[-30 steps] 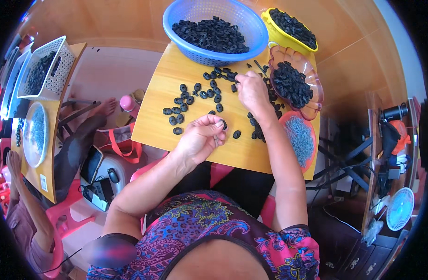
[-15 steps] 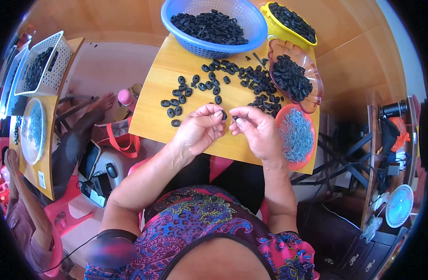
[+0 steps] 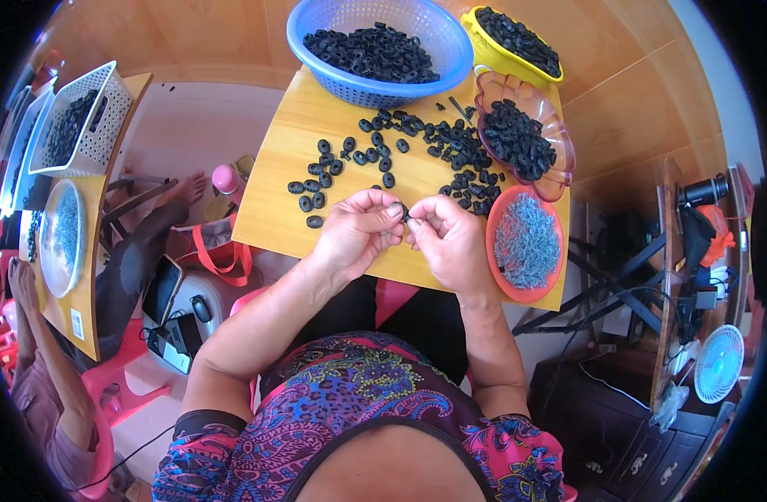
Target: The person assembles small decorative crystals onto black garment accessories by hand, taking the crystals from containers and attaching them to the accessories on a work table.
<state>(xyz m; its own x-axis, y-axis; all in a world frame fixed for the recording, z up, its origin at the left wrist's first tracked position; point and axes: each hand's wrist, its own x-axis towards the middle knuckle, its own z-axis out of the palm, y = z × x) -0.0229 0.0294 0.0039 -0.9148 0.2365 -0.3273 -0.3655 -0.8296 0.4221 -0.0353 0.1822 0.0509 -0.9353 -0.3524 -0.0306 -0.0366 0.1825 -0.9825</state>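
My left hand (image 3: 360, 227) and my right hand (image 3: 447, 238) meet over the near part of a wooden board (image 3: 275, 188), fingertips pinched together on a small black ring (image 3: 404, 212). Loose black rings (image 3: 317, 177) lie scattered on the board just beyond my left hand. More of them are piled near the right (image 3: 459, 159). A pink dish (image 3: 527, 290) of small grey metal pieces sits right beside my right hand.
A blue basket (image 3: 447, 63), a yellow bowl (image 3: 489, 57) and a clear pink scalloped tray (image 3: 562, 159) hold more black rings at the far side. At left another person's legs (image 3: 141, 251), a white basket (image 3: 107, 125) and a second table. A small fan (image 3: 718, 364) stands at right.
My right hand came back from the ring pile at the far right to meet my left hand. Both hands now pinch together over the near edge of the board.
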